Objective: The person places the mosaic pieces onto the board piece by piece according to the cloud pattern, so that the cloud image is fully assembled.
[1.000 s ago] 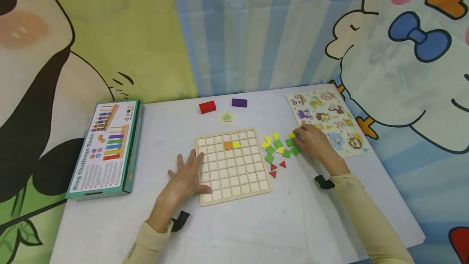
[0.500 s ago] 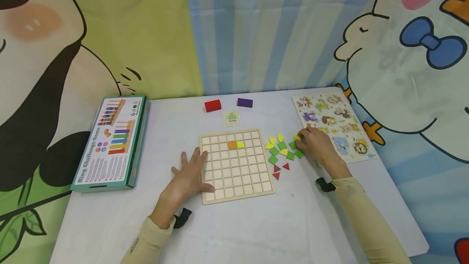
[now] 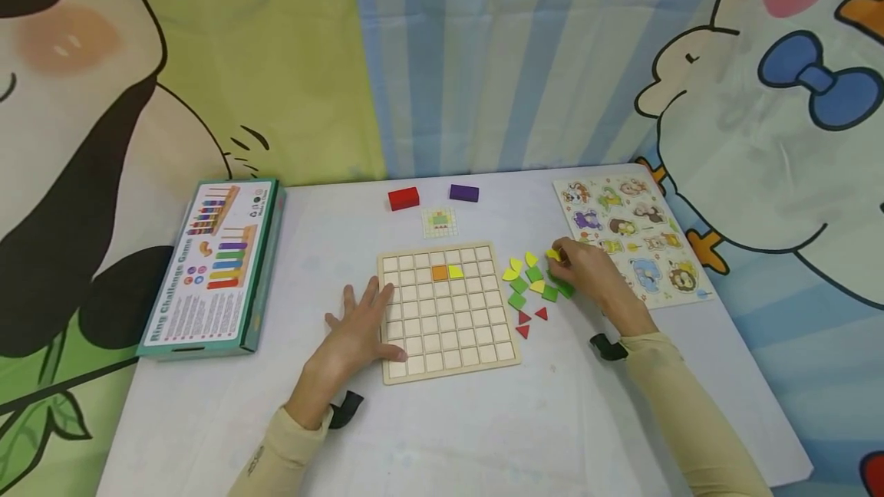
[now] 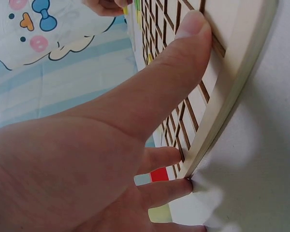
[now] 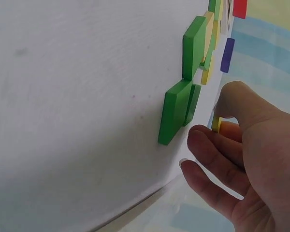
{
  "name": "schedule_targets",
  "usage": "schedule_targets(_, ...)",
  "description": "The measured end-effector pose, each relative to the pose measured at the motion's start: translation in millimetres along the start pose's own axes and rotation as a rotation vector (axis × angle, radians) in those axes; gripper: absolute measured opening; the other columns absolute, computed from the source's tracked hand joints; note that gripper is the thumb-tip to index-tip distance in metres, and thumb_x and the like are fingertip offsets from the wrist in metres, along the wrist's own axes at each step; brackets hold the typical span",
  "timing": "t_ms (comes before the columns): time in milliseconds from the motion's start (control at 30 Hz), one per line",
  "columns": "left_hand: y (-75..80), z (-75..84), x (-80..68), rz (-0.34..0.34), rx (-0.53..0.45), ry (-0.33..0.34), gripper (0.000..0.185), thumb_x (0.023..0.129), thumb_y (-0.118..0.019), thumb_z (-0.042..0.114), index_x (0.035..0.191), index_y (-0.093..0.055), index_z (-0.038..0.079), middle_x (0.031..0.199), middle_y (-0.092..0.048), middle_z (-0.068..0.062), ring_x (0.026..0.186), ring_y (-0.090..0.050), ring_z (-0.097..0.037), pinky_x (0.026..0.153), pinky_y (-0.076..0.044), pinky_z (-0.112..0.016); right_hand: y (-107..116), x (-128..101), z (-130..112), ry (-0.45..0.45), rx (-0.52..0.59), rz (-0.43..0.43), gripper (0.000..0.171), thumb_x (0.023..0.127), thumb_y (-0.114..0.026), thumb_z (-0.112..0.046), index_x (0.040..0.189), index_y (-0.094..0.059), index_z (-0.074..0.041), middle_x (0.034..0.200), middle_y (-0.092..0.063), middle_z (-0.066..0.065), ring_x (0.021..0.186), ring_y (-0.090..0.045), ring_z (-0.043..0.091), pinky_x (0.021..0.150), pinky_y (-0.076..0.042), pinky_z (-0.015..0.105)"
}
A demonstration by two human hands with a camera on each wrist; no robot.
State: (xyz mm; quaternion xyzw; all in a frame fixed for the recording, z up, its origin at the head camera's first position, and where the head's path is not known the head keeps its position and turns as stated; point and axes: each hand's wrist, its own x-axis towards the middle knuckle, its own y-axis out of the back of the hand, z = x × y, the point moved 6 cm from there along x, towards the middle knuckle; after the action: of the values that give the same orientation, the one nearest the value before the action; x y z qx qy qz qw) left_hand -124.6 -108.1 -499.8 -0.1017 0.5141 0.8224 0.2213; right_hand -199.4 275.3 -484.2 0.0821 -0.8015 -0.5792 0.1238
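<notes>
1. Near the middle of a white table (image 3: 483,436) lies a flat square wooden board (image 3: 447,313), pale and smooth, cut into a grid of small square pockets.
2. Two pockets in its second row are filled: an orange square tile (image 3: 439,273) and, touching its right side, a yellow tile (image 3: 455,272) with one rounded edge.
3. The left hand (image 3: 359,328) rests flat on the board's left edge, fingers spread and straight; in the left wrist view the thumb (image 4: 183,63) presses on the grid while the other fingers lie on the table beside the frame.
4. The right hand (image 3: 587,274) is just right of the board, pinching a small yellow piece (image 3: 553,255) between thumb and forefinger, with the other fingers loosely curled; in the right wrist view the piece (image 5: 216,124) shows as a thin yellow sliver at the fingertips.
5. Loose pieces lie between the board and that hand: flat green squares (image 3: 532,274), yellow rounded pieces (image 3: 514,267) and red triangles (image 3: 525,322), all thin with matte painted faces.
6. At the table's far edge sit a red block (image 3: 404,199) and a purple block (image 3: 463,192), with a small printed card (image 3: 440,222) in front of them.
7. A long cardboard box (image 3: 214,267) with teal sides lies at the left.
8. A wooden animal puzzle (image 3: 631,236) lies at the right.
</notes>
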Motion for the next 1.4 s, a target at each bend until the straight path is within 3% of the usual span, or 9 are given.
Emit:
schedule_targets(300,1.6,2.6,-0.8,0.005,-0.01,-0.002,0.121,0.066,-0.095,0.037,0.161,-0.025,0.009,0.169,-0.01,-0.023,0.15,0.0,-0.061,0.099,-0.015,-0.09,-10,7,-1,-0.028,0.063,-0.077,0.028,0.095,-0.068,-0.014,0.121,-0.065,-0.003,0.095,-0.07,0.009,0.079,-0.059,0.019,0.072,-0.052,0.035)
schedule_targets(667,3.1,3.0,-3.0,0.014,-0.006,-0.009,0.12,0.067,-0.095,0.037,0.161,-0.026,0.007,0.169,-0.011,-0.024,0.149,-0.002,-0.062,0.098,-0.017,-0.09,-10,9,-10,0.026,0.059,0.034,0.029,0.096,-0.065,-0.01,0.124,-0.068,-0.009,0.099,-0.067,0.008,0.08,-0.061,0.019,0.064,-0.049,0.032)
schedule_targets(1233,0.9,2.8,-4.2,0.008,-0.015,-0.01,0.12,0.068,-0.094,0.038,0.161,-0.024,0.008,0.169,-0.009,-0.023,0.15,0.0,-0.061,0.099,-0.015,-0.09,-10,21,-22,0.041,0.255,0.103,0.024,0.099,-0.064,-0.006,0.121,-0.071,-0.003,0.109,-0.066,0.014,0.091,-0.067,0.027,0.076,-0.057,0.044)
schedule_targets(1400,2.1,2.0,-4.1,0.008,-0.008,-0.004,0.121,0.068,-0.094,0.039,0.162,-0.023,0.009,0.17,-0.009,-0.022,0.15,0.001,-0.061,0.1,-0.014,-0.089,-10,26,-37,0.026,0.308,0.062,0.027,0.099,-0.063,-0.006,0.125,-0.066,0.0,0.109,-0.068,0.014,0.091,-0.065,0.026,0.08,-0.057,0.043)
